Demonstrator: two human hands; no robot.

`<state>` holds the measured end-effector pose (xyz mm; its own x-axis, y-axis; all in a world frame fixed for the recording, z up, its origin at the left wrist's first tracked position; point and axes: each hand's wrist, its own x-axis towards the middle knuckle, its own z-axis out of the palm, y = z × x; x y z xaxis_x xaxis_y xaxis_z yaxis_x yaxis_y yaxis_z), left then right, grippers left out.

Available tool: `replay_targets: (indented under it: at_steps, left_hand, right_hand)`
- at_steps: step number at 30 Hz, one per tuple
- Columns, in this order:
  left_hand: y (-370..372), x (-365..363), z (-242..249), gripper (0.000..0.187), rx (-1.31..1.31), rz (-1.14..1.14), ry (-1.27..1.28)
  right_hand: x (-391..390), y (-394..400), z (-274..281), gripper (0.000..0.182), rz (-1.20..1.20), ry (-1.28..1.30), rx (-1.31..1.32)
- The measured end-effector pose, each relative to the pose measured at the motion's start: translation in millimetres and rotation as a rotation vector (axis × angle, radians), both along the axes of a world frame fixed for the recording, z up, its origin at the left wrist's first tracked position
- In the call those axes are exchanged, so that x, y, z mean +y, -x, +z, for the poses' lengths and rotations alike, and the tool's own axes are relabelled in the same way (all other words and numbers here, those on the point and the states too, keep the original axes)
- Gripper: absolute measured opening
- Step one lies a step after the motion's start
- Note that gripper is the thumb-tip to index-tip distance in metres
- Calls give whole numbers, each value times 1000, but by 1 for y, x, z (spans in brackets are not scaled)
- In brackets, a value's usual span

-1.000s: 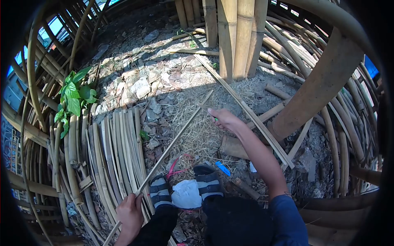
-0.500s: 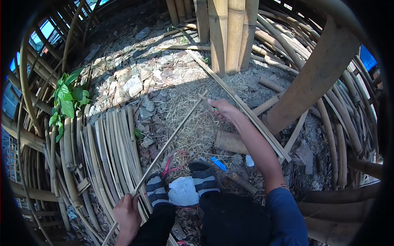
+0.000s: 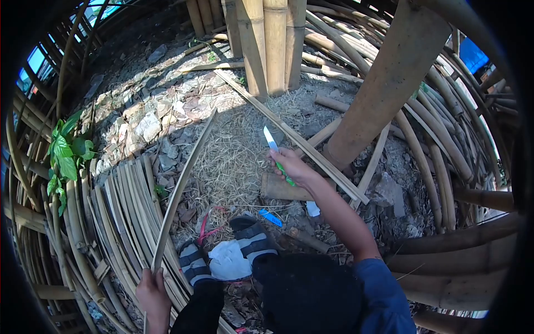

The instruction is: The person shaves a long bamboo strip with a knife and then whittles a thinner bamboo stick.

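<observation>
My left hand (image 3: pixel 154 295), at the lower left, is closed round a long bamboo strip (image 3: pixel 179 192) that rises from it and curves slightly toward the upper middle. Near the centre, my right hand (image 3: pixel 291 166) grips a knife (image 3: pixel 270 137) with a green handle, its pale blade pointing up and to the left. Blade and strip are apart. Beneath them the ground is covered with thin bamboo shavings (image 3: pixel 228 161).
Cut strips (image 3: pixel 130 211) lie side by side at left, near a leafy plant (image 3: pixel 69 147). Long slats (image 3: pixel 289 131) cross the ground by upright bamboo poles (image 3: pixel 275 50). A thick leaning pole (image 3: pixel 389 83) stands right. A blue object (image 3: pixel 270 217) lies near my sandals (image 3: pixel 256 239).
My right hand has moved back from the strip's far end, and the knife blade now shows. The strip has turned more upright with its broader face visible. The view has shifted to the right.
</observation>
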<state>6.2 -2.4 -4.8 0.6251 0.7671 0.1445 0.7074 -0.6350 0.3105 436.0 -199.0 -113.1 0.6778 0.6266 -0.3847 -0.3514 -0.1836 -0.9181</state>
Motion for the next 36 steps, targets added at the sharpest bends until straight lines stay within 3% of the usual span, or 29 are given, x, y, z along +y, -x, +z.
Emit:
replay_targets:
  at_steps: [2,5,9,12,14,16,19,23,25,26,33,35,36]
  left_hand:
    - [4,2,-1,31,33,3,-3]
    - [5,2,-4,31,47,-12,-21]
    - [1,0,-3,30,87,17,41]
    - [-1,-1,-4,30,96,19,60]
    - [-1,0,-9,29,120,32,53]
    - [-5,-4,-6,26,70,-4,62]
    - [-7,-8,13,35,252,-46,64]
    - [-11,-10,19,39,287,-26,80]
    - [-8,2,-8,28,153,-9,57]
    - [0,6,-18,24,12,7,26]
    - [-9,1,-1,30,121,41,58]
    - [-9,2,-3,31,139,56,60]
    - [-10,2,-2,31,134,48,60]
  right_hand:
    - [-18,17,15,52,3,-183,44]
    - [-39,24,22,60,20,-269,187]
    - [-48,32,20,68,48,-273,123]
    - [-47,40,7,56,-33,-250,-31]
    - [-48,40,-11,44,-97,-67,-414]
    - [-53,46,-10,33,-91,-110,-261]
    - [-66,53,-7,35,-74,-184,-264]
    - [-77,49,-5,34,-43,-22,-492]
    - [-74,46,-8,32,-167,-32,-1064]
    - [-74,45,-6,30,-150,23,-1036]
    - [-83,39,-8,23,-164,23,-811]
    - [-86,40,-5,23,-163,26,-795]
    - [-87,39,-3,21,-174,58,-909]
